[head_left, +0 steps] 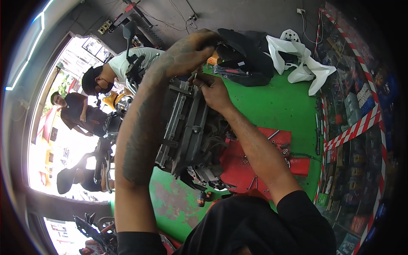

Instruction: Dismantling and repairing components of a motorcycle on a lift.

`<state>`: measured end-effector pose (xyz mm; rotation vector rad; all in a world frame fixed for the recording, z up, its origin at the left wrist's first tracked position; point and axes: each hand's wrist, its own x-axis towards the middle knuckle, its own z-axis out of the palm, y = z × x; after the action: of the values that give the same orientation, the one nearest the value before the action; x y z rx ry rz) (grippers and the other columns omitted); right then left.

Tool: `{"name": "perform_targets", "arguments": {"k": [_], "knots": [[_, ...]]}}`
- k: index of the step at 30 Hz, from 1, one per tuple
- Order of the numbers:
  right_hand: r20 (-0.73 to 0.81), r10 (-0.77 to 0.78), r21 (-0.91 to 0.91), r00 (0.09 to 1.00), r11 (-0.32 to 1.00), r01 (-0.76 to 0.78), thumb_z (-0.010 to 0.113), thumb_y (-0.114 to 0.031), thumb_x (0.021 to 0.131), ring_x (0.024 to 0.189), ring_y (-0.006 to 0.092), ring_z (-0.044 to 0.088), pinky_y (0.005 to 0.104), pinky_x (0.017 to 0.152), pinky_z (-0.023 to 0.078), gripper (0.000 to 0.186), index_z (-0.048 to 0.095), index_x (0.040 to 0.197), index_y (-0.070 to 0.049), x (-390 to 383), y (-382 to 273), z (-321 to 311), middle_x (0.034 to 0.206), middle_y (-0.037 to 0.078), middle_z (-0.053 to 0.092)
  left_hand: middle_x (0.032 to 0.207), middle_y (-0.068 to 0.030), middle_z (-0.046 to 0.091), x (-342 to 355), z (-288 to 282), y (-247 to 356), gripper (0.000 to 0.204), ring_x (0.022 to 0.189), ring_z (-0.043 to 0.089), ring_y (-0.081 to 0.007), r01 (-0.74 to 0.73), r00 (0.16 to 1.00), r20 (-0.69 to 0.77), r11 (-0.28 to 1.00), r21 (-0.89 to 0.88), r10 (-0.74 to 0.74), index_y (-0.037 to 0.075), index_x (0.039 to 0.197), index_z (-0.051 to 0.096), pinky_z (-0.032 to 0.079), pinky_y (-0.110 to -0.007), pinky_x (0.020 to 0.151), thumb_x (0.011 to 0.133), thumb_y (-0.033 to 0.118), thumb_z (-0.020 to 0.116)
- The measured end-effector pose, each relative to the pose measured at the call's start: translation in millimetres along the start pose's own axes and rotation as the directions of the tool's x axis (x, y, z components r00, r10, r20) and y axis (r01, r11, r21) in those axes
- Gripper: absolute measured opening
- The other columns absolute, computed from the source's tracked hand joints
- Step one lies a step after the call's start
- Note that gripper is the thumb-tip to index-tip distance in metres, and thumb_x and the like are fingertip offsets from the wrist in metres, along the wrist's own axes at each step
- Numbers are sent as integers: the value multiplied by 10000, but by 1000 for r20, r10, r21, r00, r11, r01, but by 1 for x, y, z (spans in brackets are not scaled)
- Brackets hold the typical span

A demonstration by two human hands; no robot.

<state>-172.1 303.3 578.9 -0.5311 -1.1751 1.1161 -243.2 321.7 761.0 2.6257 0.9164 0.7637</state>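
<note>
In front of me stands a stripped motorcycle frame with bare metal rails and exposed wiring. My right hand is closed in a pinch at the far end of the frame. Something small and light-coloured shows at its fingertips, too small to name. My left hand is raised just beyond and above it, wrist bent and fingers curled. What the left fingers hold, if anything, is hidden. Just right of the left hand lies a black plastic body panel with a tail section.
White fairing panels lie at the far right. Tools and small hardware lie on a red mat right of the frame; a drill stands nearer. A taped glass display case lines the right. A person in a cap bends at the left.
</note>
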Motion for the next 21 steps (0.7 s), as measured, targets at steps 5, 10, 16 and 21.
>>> {"name": "perform_targets", "arguments": {"k": [5,10,16,21], "knots": [[-16,-32,63,999,997,33,691,-102,976,978,130,690,307,937,513,152,729,1080,1,-8,-3,-1,1033,64,763,1097,-146,731,13,-15,36,361,961,731,-238,-14,974,207,881,473,-95,46,1263,686,584,-374,874,938,203,706],[-68,14,-60,998,998,-18,718,-118,945,979,136,703,302,899,516,211,729,1117,3,-3,5,-7,1033,74,765,1005,-154,724,10,12,30,437,940,727,-291,0,991,82,613,790,-107,47,1289,671,582,-377,872,894,222,736],[35,-13,55,999,998,11,757,-150,913,934,141,712,308,876,513,235,744,1098,-6,1,2,-11,983,71,770,1076,-215,708,12,-3,14,552,931,724,-332,-48,978,209,979,196,6,66,1352,614,576,-425,874,856,259,758],[-63,-43,-294,997,956,23,758,-207,918,946,174,720,329,874,511,245,767,1085,-28,0,-9,-1,979,108,778,1134,-237,675,3,4,16,550,1018,709,-342,-16,998,58,852,523,-17,59,1349,608,575,-426,909,853,240,761]]}}
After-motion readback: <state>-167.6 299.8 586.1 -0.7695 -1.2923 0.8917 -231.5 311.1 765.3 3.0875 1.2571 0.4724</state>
